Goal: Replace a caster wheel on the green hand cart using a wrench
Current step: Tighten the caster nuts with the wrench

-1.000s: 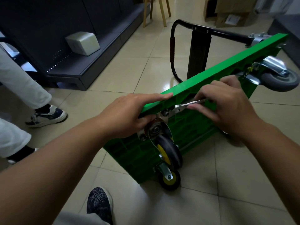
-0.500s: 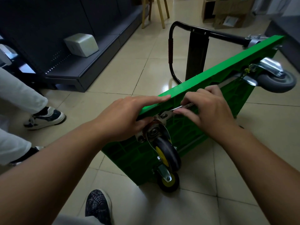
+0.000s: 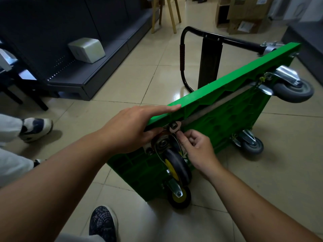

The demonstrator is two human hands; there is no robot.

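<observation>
The green hand cart (image 3: 225,117) stands on its long edge on the tiled floor, underside facing me. My left hand (image 3: 132,126) holds its upper edge, fingers straight along the top and thumb underneath. A black caster with a yellow hub (image 3: 176,166) is bolted near that corner. Its metal mounting plate sits just under my left hand. The wrench (image 3: 174,128) has its head on a bolt just above the caster. My right hand (image 3: 197,149) pinches the wrench handle below the head, fingers curled. A second yellow-hubbed caster (image 3: 179,196) rests on the floor.
Two grey casters (image 3: 293,89) (image 3: 251,144) stick out at the cart's far end, and the black handle (image 3: 209,41) lies folded behind it. Dark shelving (image 3: 75,67) with a white box runs along the left. Another person's legs and shoes (image 3: 35,128) are at left, my shoe (image 3: 103,224) below.
My right hand swung the wrench from lying along the cart's upper edge down to hang below the bolt, ending beside the caster. My left hand stayed on the edge.
</observation>
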